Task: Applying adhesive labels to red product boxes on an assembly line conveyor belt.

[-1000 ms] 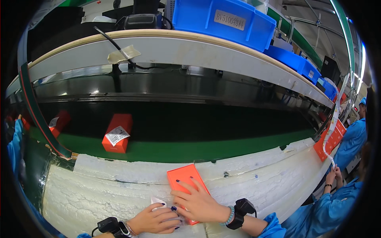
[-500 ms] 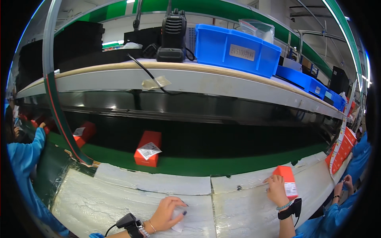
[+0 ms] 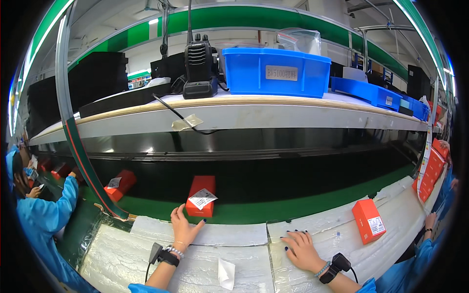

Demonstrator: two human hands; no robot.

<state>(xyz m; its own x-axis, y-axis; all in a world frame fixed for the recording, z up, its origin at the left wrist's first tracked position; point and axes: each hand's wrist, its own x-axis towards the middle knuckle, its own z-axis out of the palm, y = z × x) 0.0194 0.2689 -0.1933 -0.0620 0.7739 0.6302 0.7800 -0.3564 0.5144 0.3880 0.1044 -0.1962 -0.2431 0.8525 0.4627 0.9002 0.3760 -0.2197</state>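
My left hand [image 3: 186, 224] reaches toward a red box [image 3: 201, 188] on the green belt, thumb and fingers apart and holding nothing. A white printed label sheet [image 3: 202, 198] lies askew on that box. My right hand [image 3: 302, 250] rests palm down over the wrapped worktop, fingers spread, with nothing in it. Right of it, apart from the fingers, stands another red box [image 3: 365, 220] with a white label [image 3: 376, 225] on one face. A small folded white paper [image 3: 226, 274] lies on the worktop between my forearms.
Another red box [image 3: 120, 185] sits on the belt [image 3: 254, 213] behind a post [image 3: 73, 141]. Overhead, a shelf [image 3: 273, 115] carries a two-way radio [image 3: 200, 68] and a blue bin [image 3: 277, 73]. A co-worker in blue [image 3: 49, 210] is at left; red boxes [image 3: 431, 171] stand at right.
My left hand has moved up toward the belt's box, leaving the white paper on the worktop. My right hand has let go of the right-hand box and moved left. The view has shifted.
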